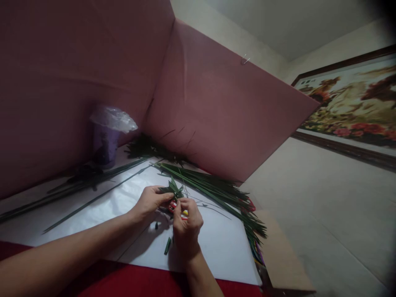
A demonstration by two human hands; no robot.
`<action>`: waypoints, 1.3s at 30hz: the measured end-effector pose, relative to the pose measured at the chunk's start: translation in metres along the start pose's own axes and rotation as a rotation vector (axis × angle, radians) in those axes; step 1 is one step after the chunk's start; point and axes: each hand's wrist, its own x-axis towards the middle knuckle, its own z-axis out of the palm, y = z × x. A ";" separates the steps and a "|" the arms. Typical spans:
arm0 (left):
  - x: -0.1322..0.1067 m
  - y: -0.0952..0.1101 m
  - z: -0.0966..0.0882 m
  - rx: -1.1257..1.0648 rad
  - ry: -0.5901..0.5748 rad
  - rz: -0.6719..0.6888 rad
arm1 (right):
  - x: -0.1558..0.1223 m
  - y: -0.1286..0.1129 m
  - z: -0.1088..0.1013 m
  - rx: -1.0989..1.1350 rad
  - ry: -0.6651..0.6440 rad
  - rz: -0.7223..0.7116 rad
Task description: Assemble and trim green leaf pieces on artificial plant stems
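Over the white tabletop sheet (222,243), my left hand (153,201) is closed, thumb and fingers pinching a small folded piece of green leaf (175,187) with pointed ends sticking up. My right hand (188,218) meets it from the right, its thumb and forefinger pinched at the lower side of the same leaf piece. Something with red and yellow parts (185,213), perhaps scissor handles, shows just behind my right fingers; whether it is held or lying there I cannot tell. Short cut bits of leaf (167,246) lie on the sheet below my hands.
Long green leaves (213,187) lie in a bundle at the right, and more blades (89,177) stretch out at the left. A purple container (105,142) topped with clear plastic stands at the back left. Pink panels (216,99) rise behind. Red cloth (139,282) borders the front.
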 end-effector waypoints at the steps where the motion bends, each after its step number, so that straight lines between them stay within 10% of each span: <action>1: 0.001 0.000 0.000 -0.018 -0.003 -0.004 | 0.001 0.000 0.000 0.003 0.008 -0.005; 29: -0.001 0.007 0.002 -0.174 -0.056 -0.160 | 0.003 -0.002 -0.005 -0.002 0.120 -0.025; 39: 0.007 0.008 -0.004 -0.170 0.117 -0.152 | 0.010 0.040 -0.014 -0.418 0.038 0.125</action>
